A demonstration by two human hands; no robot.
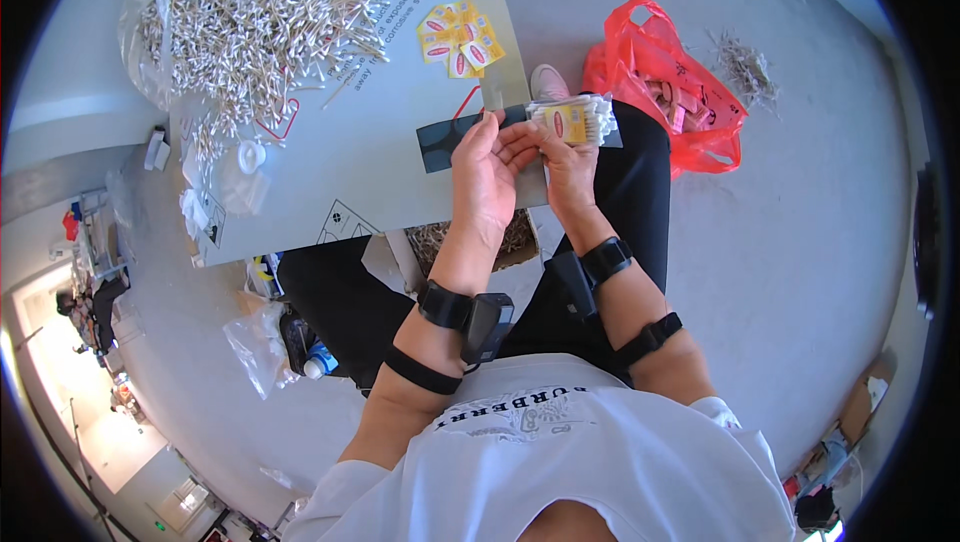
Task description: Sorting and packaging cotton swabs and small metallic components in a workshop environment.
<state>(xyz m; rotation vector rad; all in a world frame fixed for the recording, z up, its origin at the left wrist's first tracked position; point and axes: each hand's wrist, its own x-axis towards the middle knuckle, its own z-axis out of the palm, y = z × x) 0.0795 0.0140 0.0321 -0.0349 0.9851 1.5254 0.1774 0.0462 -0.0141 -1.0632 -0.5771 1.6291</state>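
A clear bag of white cotton swabs with a yellow label card [567,124] is in my right hand [572,177], at the table's right edge. That hand's thumb and fingers close on the bag's lower left part. My left hand [482,177] is just beside it, fingers bent in toward the right fingers and the bag's left end. Whatever its fingertips pinch is too thin and clear to make out. Under both hands lies a dark, shiny strip [437,145]. More yellow label cards [462,37] are scattered on the table beyond my hands.
A large heap of loose cotton swabs [250,42] covers the far left of the grey table [400,172]. Near its left edge sits a white round piece [250,156]. Below the table stands an open cardboard box [518,254]. A red plastic bag [700,147] is at the right.
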